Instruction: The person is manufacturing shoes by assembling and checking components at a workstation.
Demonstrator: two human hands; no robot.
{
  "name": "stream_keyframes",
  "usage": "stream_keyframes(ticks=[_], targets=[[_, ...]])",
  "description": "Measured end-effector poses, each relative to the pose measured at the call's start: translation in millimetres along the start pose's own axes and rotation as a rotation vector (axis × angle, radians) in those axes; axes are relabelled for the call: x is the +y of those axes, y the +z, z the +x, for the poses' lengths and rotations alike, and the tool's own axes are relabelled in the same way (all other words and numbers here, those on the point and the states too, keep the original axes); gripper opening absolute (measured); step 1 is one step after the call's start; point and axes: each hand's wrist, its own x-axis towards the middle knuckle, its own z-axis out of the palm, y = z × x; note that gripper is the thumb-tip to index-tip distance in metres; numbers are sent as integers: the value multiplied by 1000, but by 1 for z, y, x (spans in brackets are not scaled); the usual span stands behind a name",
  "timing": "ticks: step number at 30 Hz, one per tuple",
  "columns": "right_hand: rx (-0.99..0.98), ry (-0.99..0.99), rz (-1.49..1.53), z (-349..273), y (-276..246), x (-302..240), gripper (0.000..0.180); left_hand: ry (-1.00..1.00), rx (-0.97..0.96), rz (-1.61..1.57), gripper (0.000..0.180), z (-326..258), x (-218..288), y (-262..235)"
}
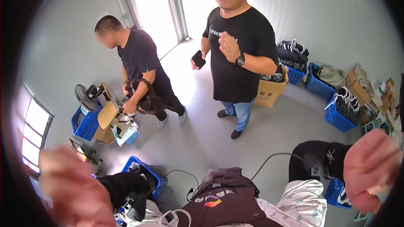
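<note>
Raised close on the left, my left hand (71, 185) is smeared by motion, and its fingers cannot be made out. My right hand (370, 168) is up at the right edge, blurred, with its fingers partly lost in the dark rim. No held thing shows in either hand. Each wrist has a black strap with a small camera, the left one (135, 206) and the right one (314, 166). Black cables (269, 157) run from the wrists towards the dark brown apron (223, 208) on my body.
Ahead stands a person in black (244, 54) holding a phone (198, 59); another person (143, 59) leans over a machine (110, 113) with a dark bag (145, 96). Blue baskets (336, 117) of shoes and a cardboard box (271, 92) line the right. Another basket (158, 185) stands near my left arm.
</note>
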Motion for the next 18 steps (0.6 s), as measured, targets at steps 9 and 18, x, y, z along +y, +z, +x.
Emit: stream_keyframes(ticks=[9,18], targets=[[448,374,119,-69,90,77,81,-946,-505,-409,43,-124,-65,37],[295,165,341,-87,105,117,76,-1068,-736,-496,40,-201,-65,114]])
